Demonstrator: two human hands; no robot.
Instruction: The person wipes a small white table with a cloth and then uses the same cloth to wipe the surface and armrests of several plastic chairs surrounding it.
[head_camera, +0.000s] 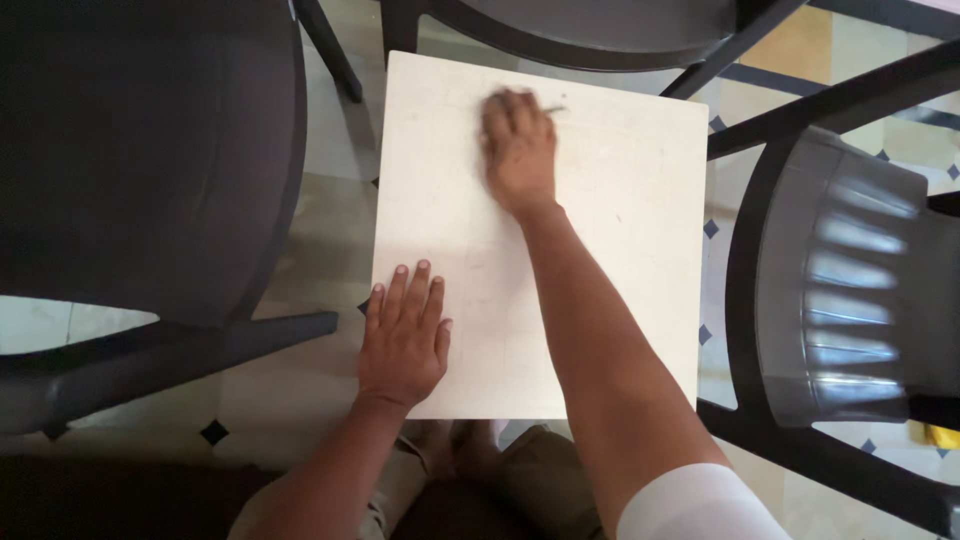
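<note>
Left hand (404, 335) flat, open on cream board (620, 260), right hand (519, 150) blurred, grip unclear, dark chairs (150, 150) crowding around.

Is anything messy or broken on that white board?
Nothing looks broken or spilled. The pale square board only shows faint scuffs. The left hand lies flat on it; the right hand is blurred, with a thin object at its fingers.

Under both grips the cream tabletop (620, 200) looked matt, smooth and faintly scuffed; the dark chairs (850, 290) around it were glossy moulded plastic.
</note>
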